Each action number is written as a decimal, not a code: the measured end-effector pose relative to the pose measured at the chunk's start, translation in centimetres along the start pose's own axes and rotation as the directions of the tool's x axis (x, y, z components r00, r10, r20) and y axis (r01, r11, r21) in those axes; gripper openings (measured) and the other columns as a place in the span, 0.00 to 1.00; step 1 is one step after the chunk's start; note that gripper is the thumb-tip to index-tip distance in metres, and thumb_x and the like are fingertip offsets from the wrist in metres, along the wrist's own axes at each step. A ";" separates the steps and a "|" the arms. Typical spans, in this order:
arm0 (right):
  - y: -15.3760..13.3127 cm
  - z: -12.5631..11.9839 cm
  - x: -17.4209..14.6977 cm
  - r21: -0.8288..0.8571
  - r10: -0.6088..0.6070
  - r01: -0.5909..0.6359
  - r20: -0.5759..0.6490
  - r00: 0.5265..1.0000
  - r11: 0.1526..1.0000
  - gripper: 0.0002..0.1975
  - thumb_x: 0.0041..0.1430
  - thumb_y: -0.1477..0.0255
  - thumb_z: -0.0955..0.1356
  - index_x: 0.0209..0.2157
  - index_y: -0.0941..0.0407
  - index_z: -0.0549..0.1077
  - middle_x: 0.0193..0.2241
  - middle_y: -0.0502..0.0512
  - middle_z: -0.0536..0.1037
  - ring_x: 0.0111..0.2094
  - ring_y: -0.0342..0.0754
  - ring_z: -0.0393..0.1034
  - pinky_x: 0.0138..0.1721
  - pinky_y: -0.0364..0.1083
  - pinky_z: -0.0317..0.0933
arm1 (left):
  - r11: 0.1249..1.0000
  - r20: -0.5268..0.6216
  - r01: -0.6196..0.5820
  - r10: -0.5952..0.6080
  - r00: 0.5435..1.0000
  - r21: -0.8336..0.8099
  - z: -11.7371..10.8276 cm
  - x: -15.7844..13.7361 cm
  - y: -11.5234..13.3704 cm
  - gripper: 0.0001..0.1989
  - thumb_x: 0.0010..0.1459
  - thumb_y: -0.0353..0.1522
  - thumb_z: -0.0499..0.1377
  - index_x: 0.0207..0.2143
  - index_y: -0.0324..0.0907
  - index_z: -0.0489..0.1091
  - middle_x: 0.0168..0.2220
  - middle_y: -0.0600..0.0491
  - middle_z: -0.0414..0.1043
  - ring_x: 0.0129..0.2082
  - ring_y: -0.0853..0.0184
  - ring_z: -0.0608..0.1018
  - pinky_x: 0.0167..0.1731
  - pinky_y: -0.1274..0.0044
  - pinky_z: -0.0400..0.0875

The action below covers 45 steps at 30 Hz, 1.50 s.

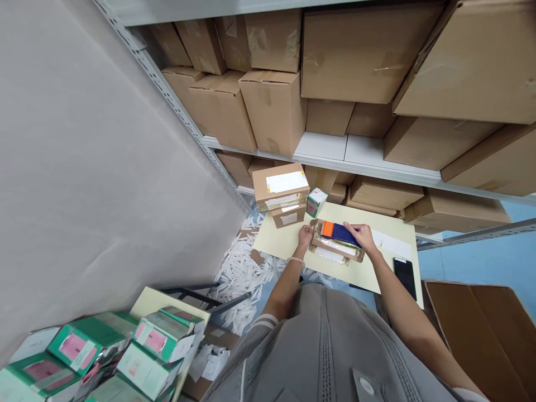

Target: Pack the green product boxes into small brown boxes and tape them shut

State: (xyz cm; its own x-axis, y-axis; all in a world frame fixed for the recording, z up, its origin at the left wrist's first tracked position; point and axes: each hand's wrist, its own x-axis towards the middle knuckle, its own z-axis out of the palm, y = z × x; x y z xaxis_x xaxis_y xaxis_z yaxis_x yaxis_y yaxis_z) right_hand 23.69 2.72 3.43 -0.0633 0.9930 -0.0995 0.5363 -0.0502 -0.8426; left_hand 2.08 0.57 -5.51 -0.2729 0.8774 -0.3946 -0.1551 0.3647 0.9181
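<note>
My right hand (363,235) is closed on the end of a blue-and-orange tool (341,231), which looks like a tape dispenser. The tool lies across a small cardboard box (357,254) with shiny clear tape on it. At that box's left end, my left hand (306,233) grips the edge with bent fingers. A white label shows on the box's near side. Beyond my left hand stand stacked cardboard boxes (260,192) with white labels, and a small green-and-white carton (317,202) is beside them.
A phone (404,276) and white paper sheets (392,245) lie on the cream table (274,239). Shelving (322,146) full of cardboard boxes rises behind. Paper strips (238,273) litter the floor. Green cartons (153,335) fill a side table; a large open box (477,329) stands right.
</note>
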 end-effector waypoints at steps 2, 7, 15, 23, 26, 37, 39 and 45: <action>0.1 -0.1 0.2 0.033 0.016 -0.015 -0.005 1.000 0.999 0.36 0.45 0.36 0.66 0.14 0.57 0.72 0.13 0.50 0.65 0.21 0.45 0.61 0.24 0.44 0.57 | 0.996 -0.046 0.009 -0.004 0.999 0.094 0.6 0.2 0.0 0.12 0.58 0.42 0.61 0.33 0.42 0.68 0.35 0.51 0.74 0.42 0.64 0.78 0.50 0.70 0.71; 0.8 -0.9 0.6 0.105 0.050 -0.046 -0.035 0.998 0.993 0.36 0.43 0.35 0.67 0.12 0.57 0.69 0.12 0.49 0.63 0.19 0.44 0.59 0.22 0.44 0.54 | 0.948 -0.081 0.064 -0.041 0.996 0.311 0.1 0.0 0.1 0.30 0.55 0.41 0.63 0.57 0.37 0.64 0.57 0.36 0.66 0.53 0.53 0.76 0.52 0.64 0.71; 2.0 -1.8 1.5 0.178 0.108 -0.103 -0.016 0.994 0.979 0.36 0.40 0.36 0.69 0.12 0.56 0.67 0.12 0.48 0.62 0.19 0.41 0.54 0.22 0.44 0.53 | 0.639 0.426 -0.504 0.288 0.858 0.582 -1.3 -1.6 3.2 0.47 0.51 0.34 0.65 0.70 0.42 0.48 0.73 0.41 0.41 0.73 0.54 0.46 0.70 0.60 0.39; 2.1 -2.3 2.3 0.142 0.116 -0.127 0.083 0.990 0.982 0.37 0.42 0.34 0.67 0.13 0.57 0.69 0.12 0.48 0.62 0.18 0.41 0.53 0.21 0.44 0.51 | 0.116 0.784 -0.796 0.138 0.606 0.594 3.3 0.4 5.4 0.66 0.32 0.37 0.74 0.70 0.32 0.46 0.72 0.33 0.40 0.73 0.48 0.40 0.69 0.59 0.25; 2.2 -2.4 2.6 0.109 0.113 -0.124 0.102 0.988 0.986 0.38 0.42 0.33 0.65 0.14 0.57 0.71 0.13 0.49 0.64 0.18 0.42 0.55 0.23 0.44 0.54 | 0.132 0.780 -0.785 0.102 0.618 0.605 3.9 0.5 5.1 0.57 0.34 0.33 0.73 0.68 0.35 0.55 0.70 0.33 0.47 0.73 0.47 0.45 0.69 0.58 0.25; 0.4 -2.6 3.5 -0.287 0.042 0.019 0.205 0.978 0.958 0.34 0.51 0.38 0.64 0.13 0.54 0.69 0.16 0.51 0.72 0.23 0.47 0.63 0.27 0.45 0.54 | -0.172 0.680 -0.685 -0.097 0.727 0.708 -0.4 -1.8 6.5 0.69 0.35 0.40 0.74 0.71 0.30 0.37 0.70 0.28 0.46 0.71 0.43 0.50 0.68 0.51 0.26; 0.0 -3.1 3.2 -0.408 0.019 0.080 0.233 0.972 0.909 0.33 0.57 0.40 0.61 0.16 0.53 0.72 0.20 0.52 0.75 0.26 0.49 0.67 0.29 0.46 0.55 | -0.210 0.653 -0.665 -0.136 0.745 0.716 -0.5 -2.0 6.5 0.70 0.35 0.42 0.74 0.71 0.31 0.35 0.70 0.29 0.45 0.71 0.43 0.49 0.68 0.51 0.27; 0.0 -4.9 1.5 -0.542 -0.003 0.140 0.246 0.969 0.829 0.33 0.62 0.44 0.57 0.21 0.52 0.77 0.23 0.54 0.79 0.30 0.52 0.71 0.32 0.46 0.56 | -0.212 0.655 -0.679 -0.178 0.734 0.703 0.4 -2.2 6.0 0.68 0.36 0.42 0.72 0.71 0.31 0.35 0.71 0.29 0.42 0.71 0.42 0.47 0.68 0.51 0.27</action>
State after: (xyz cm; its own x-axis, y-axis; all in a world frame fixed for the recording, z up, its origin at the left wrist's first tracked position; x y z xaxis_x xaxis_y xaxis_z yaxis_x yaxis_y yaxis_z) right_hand 27.70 4.72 5.82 -0.2696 0.9365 -0.2243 0.8917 0.1548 -0.4253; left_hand 2.10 0.90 0.86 0.4490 0.7837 -0.4292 0.8858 -0.4535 0.0984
